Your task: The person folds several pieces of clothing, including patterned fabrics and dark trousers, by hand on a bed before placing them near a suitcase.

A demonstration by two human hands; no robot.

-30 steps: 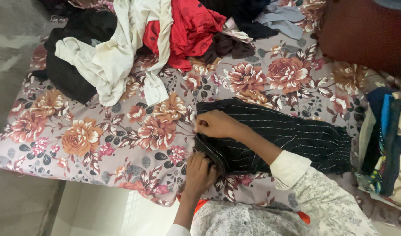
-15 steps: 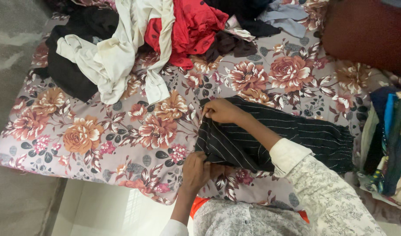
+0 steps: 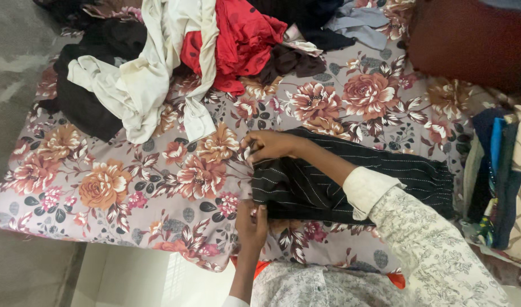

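We pinch the black pinstriped garment point(image 3: 351, 185) with both hands, left hand point(image 3: 252, 220), right hand point(image 3: 270, 145); our right sleeve point(image 3: 419, 239) hides its middle.

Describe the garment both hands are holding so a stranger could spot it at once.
On the floral bedsheet, look at the near edge, away from the heap of loose clothes at the far side. The black pinstriped garment lies flat there, its end pinched by the left hand and right hand. Thin white stripes set it apart from the plain pieces.

Right hand point(image 3: 270, 146) reaches across mid-frame, fingers pinched shut; left hand point(image 3: 252, 220) sits below it, fingers curled closed.
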